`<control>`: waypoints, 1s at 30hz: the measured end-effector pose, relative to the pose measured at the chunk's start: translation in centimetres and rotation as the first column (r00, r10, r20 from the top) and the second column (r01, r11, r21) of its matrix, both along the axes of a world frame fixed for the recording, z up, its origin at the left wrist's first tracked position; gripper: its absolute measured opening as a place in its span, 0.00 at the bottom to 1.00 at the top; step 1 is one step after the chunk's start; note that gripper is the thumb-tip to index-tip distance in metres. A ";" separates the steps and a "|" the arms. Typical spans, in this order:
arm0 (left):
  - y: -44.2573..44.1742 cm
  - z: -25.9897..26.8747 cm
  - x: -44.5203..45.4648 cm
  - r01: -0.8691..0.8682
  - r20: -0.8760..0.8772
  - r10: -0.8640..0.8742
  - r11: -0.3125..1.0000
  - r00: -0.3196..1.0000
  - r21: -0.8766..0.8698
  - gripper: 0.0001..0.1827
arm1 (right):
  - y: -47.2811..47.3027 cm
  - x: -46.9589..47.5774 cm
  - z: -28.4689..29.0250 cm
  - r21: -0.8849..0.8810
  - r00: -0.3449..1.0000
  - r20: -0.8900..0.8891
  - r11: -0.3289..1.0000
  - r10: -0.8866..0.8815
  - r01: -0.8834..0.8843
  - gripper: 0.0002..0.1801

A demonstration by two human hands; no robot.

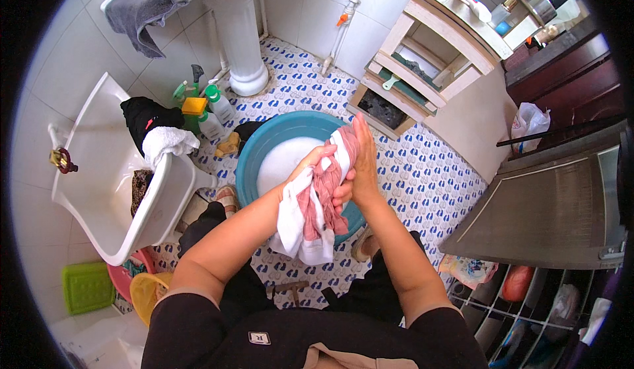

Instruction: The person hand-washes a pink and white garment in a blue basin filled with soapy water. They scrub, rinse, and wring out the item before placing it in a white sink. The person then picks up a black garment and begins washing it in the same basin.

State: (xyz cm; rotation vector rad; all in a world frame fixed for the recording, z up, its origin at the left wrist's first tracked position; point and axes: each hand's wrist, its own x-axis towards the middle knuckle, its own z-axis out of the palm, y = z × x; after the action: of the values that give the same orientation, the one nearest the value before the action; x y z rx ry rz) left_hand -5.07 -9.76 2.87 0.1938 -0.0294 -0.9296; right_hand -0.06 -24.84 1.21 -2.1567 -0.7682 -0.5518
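A wet-looking pink and white cloth garment (317, 195) is bunched and twisted between my hands above a blue-green plastic basin (247, 171). My left hand (309, 166) grips its left side, the fingers reaching over the upper part. On the right, my right hand (361, 166) presses against the bundle, with some fingers curled round it and others stretched upward. The garment's white ends hang toward me over the basin's near rim. White suds (285, 163) fill the middle of the basin.
At the left, a white sink tub (168, 205) has black clothing (148, 116) and a white towel (168, 143) over its rim. Spray bottles (218, 104) stand behind the basin. A wooden shelf unit (421, 71) and an open door (540, 210) are to the right.
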 end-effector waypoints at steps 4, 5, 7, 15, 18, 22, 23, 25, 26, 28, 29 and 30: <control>-0.3 0.1 -1.3 0.104 0.041 -0.101 0.990 0.994 -0.094 0.44 | -0.9 1.1 1.1 -0.003 0.974 0.225 1.000 0.021 -0.021 0.22; -0.3 0.0 -1.3 0.121 0.053 -0.119 0.992 0.991 -0.023 0.45 | -1.4 1.1 1.8 -0.049 0.967 0.251 0.999 0.034 -0.022 0.21; 0.0 -0.3 -1.4 0.143 0.072 -0.153 0.982 0.986 0.123 0.47 | -2.4 1.1 3.2 -0.139 0.951 0.300 0.990 0.070 -0.029 0.18; 1.3 -0.5 -0.6 -0.605 0.562 -0.495 0.087 0.663 0.791 0.25 | -4.4 -1.1 1.8 -0.633 0.993 -0.003 0.769 -0.116 0.088 0.12; 2.0 -1.3 -0.7 -0.842 0.495 -0.750 -0.149 0.438 0.519 0.19 | -3.4 -3.3 0.0 -0.630 0.930 -0.271 0.776 -0.247 0.022 0.09; 2.7 -2.7 -0.5 -0.950 0.440 -0.867 -0.107 0.234 0.295 0.11 | -2.3 -6.1 -2.3 -0.449 0.722 -0.638 0.891 -0.267 -0.067 0.11; 3.1 -3.4 -0.5 -0.971 0.434 -0.886 -0.067 0.164 0.230 0.11 | -2.2 -6.8 -3.0 -0.294 0.637 -0.751 0.952 -0.172 -0.090 0.11; 3.4 -4.1 -0.4 -0.990 0.449 -0.890 -0.017 0.079 0.140 0.12 | -1.8 -8.0 -3.8 0.035 0.442 -0.895 0.997 0.065 -0.075 0.12; 3.4 -4.4 -0.2 -0.995 0.454 -0.890 0.009 0.035 0.094 0.12 | -1.7 -8.5 -4.1 0.116 0.297 -0.948 0.993 0.117 -0.022 0.12; 3.6 -4.2 -0.1 -0.999 0.441 -0.897 0.046 -0.036 0.012 0.13 | -1.0 -9.2 -3.5 0.249 -0.001 -0.968 0.962 0.251 0.116 0.11; 3.6 -4.1 0.0 -0.997 0.433 -0.899 0.065 -0.071 -0.028 0.14 | -0.8 -9.4 -3.0 0.274 -0.065 -0.956 0.950 0.286 0.147 0.11; 3.7 -3.9 0.1 -0.996 0.470 -0.878 0.071 -0.088 -0.054 0.13 | -0.5 -9.7 -1.8 0.295 -0.128 -0.939 0.938 0.320 0.179 0.10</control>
State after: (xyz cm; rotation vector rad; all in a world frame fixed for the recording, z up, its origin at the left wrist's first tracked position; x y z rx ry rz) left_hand -5.02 -6.03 -1.06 2.6394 -0.9367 0.4295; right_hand -9.76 -25.29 -0.55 -1.4286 0.1927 1.0705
